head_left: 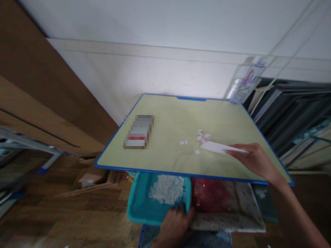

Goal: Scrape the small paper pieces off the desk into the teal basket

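In my right hand (pixel 249 158) is a white flat strip (pixel 216 147), pinched between thumb and fingers. Its far end touches or hangs just over a small heap of white and pinkish scraps (pixel 201 138) on the pale yellow folding table (pixel 165 113). A few small white pieces (pixel 182 143) lie apart to the left of the heap. My left hand (pixel 176 220) is low, at the front right corner of a teal basin (pixel 144 215), fingers curled. Something dark shows at its fingertips, too blurred to name. Many white pieces (pixel 168 189) lie in the basin.
A pixelated block (pixel 139 132) lies on the table's left side. A clear bottle (pixel 248 81) stands at the back right corner. Beside the basin, below the table edge, is a stained red and white surface (pixel 219 203). Dark panels (pixel 297 106) lean at the right; cardboard (pixel 51 93) stands left.
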A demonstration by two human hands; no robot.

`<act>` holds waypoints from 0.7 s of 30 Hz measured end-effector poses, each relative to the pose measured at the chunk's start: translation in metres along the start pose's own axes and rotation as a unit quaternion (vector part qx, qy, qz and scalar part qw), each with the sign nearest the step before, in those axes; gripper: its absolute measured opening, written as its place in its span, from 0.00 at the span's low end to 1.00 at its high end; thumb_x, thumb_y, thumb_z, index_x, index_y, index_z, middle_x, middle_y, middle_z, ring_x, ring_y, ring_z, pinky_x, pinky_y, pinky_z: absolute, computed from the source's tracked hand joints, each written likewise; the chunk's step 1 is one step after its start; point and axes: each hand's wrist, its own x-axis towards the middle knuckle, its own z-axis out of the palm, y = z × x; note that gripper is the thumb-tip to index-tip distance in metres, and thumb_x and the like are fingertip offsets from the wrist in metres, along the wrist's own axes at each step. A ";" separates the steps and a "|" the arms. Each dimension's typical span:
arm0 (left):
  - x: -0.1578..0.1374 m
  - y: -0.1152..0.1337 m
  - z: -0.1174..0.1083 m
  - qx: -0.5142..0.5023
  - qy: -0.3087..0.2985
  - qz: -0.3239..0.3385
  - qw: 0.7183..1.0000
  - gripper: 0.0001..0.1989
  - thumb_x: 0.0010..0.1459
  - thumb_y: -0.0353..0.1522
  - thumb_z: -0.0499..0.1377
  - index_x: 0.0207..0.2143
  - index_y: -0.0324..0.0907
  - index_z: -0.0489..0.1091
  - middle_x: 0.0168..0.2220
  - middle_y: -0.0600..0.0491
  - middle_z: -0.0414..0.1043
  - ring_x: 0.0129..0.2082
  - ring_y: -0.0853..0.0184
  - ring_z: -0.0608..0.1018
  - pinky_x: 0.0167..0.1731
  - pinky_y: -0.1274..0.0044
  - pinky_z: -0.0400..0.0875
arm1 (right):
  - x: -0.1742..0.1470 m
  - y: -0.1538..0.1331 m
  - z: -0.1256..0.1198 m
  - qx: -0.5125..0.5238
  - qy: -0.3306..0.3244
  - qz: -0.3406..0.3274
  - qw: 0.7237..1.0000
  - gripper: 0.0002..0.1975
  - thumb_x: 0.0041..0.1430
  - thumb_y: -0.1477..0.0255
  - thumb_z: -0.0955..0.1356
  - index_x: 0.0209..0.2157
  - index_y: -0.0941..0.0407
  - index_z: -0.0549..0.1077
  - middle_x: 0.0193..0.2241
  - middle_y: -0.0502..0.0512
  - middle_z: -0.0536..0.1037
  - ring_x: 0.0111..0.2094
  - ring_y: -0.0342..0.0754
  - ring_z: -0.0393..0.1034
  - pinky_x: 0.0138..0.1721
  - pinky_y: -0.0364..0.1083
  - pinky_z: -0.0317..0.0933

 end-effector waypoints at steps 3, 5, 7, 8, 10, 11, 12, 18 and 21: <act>0.000 0.000 0.001 0.003 -0.003 -0.007 1.000 0.20 0.51 0.38 0.53 0.46 0.43 0.56 0.38 0.44 0.63 0.34 0.58 0.69 0.31 0.69 0.63 | -0.001 -0.001 0.003 -0.009 0.040 0.018 0.999 0.12 0.51 0.67 0.63 0.33 0.58 0.74 0.30 0.54 0.77 0.27 0.49 0.71 0.26 0.42 0.62; 0.000 0.000 0.003 0.002 0.002 -0.007 1.000 0.20 0.51 0.39 0.52 0.46 0.43 0.56 0.37 0.44 0.63 0.33 0.57 0.69 0.30 0.68 0.63 | -0.002 -0.001 0.004 -0.002 0.013 0.013 1.000 0.12 0.51 0.67 0.63 0.32 0.58 0.74 0.29 0.54 0.77 0.26 0.48 0.71 0.24 0.42 0.62; 0.000 0.000 0.003 -0.001 0.008 -0.004 1.000 0.19 0.51 0.39 0.51 0.46 0.44 0.56 0.37 0.45 0.63 0.33 0.57 0.69 0.30 0.69 0.63 | -0.002 -0.002 0.005 0.008 -0.010 0.007 1.000 0.12 0.51 0.67 0.63 0.32 0.58 0.74 0.29 0.53 0.77 0.25 0.48 0.71 0.24 0.41 0.62; 0.000 0.000 0.004 -0.002 0.009 -0.002 1.000 0.19 0.52 0.39 0.51 0.46 0.44 0.56 0.37 0.45 0.64 0.33 0.58 0.69 0.30 0.69 0.63 | -0.002 -0.002 0.005 0.007 0.004 0.012 1.000 0.12 0.51 0.67 0.63 0.31 0.58 0.74 0.29 0.53 0.77 0.26 0.48 0.71 0.24 0.42 0.62; 0.000 0.000 0.003 -0.001 0.008 -0.003 1.000 0.21 0.51 0.39 0.52 0.47 0.44 0.55 0.37 0.45 0.63 0.34 0.57 0.69 0.30 0.69 0.63 | -0.002 -0.002 0.004 -0.007 0.045 0.025 0.999 0.12 0.51 0.67 0.63 0.32 0.58 0.74 0.29 0.53 0.77 0.27 0.49 0.71 0.25 0.42 0.63; 0.000 0.000 0.003 0.001 0.006 -0.003 1.000 0.22 0.51 0.39 0.52 0.48 0.44 0.54 0.37 0.45 0.63 0.34 0.57 0.69 0.31 0.69 0.63 | -0.002 -0.001 0.004 -0.010 0.054 0.029 0.998 0.12 0.51 0.67 0.62 0.32 0.57 0.74 0.30 0.53 0.77 0.27 0.49 0.71 0.26 0.43 0.63; 0.000 0.000 0.003 0.003 0.006 -0.003 1.000 0.22 0.51 0.39 0.52 0.48 0.44 0.54 0.37 0.45 0.63 0.34 0.58 0.69 0.30 0.69 0.63 | -0.003 -0.001 0.005 -0.009 0.048 0.027 0.998 0.12 0.51 0.67 0.62 0.32 0.57 0.74 0.30 0.53 0.77 0.28 0.50 0.71 0.27 0.43 0.63; 0.000 0.001 0.000 0.007 -0.004 -0.005 1.000 0.20 0.50 0.39 0.53 0.46 0.43 0.56 0.37 0.45 0.63 0.34 0.57 0.69 0.30 0.69 0.63 | -0.004 0.002 0.007 0.002 0.081 0.029 0.996 0.12 0.50 0.66 0.63 0.31 0.58 0.74 0.30 0.55 0.77 0.29 0.51 0.72 0.29 0.45 0.65; 0.000 0.001 0.001 0.013 0.003 -0.007 1.000 0.22 0.50 0.39 0.53 0.48 0.44 0.54 0.37 0.45 0.63 0.33 0.57 0.69 0.30 0.69 0.63 | -0.004 0.000 0.007 0.016 0.074 0.013 0.997 0.11 0.50 0.66 0.63 0.31 0.57 0.74 0.30 0.55 0.77 0.30 0.51 0.72 0.32 0.46 0.65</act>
